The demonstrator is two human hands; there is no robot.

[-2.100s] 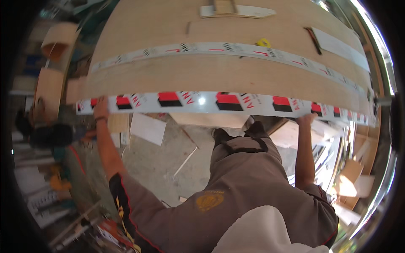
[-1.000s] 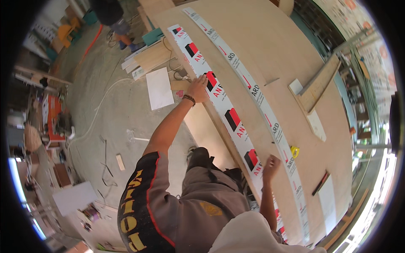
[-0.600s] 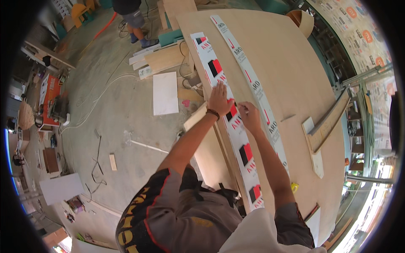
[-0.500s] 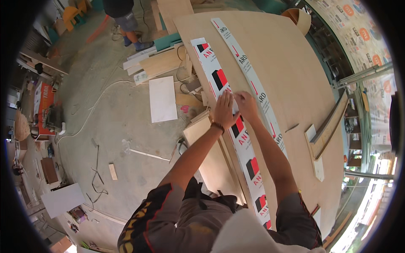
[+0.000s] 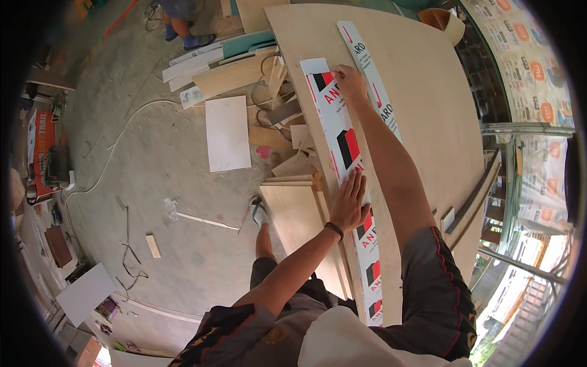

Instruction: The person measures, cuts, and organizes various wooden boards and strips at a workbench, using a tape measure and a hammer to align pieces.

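A long white strip (image 5: 333,116) with red and black print lies along the left edge of a large plywood sheet (image 5: 422,79). My left hand (image 5: 350,205) rests flat across the strip near its middle, fingers stretched out. Farther up, my right hand (image 5: 350,84) is at the strip's right edge near its far end. Its fingers are curled into a pinch, and what lies between them is hidden. A second printed white strip (image 5: 359,52) lies on the sheet to the right, partly covered by my right arm.
Stacked boards (image 5: 290,208) stand left of the plywood. Offcuts (image 5: 226,73) and a white panel (image 5: 228,134) lie on the floor. Another person's legs (image 5: 180,24) show at the far left. A curved wooden frame (image 5: 474,205) sits at the right.
My right hand has moved away from the left hand, up to the strip's far end. My left hand has slid a little nearer along the strip. The view has shifted.
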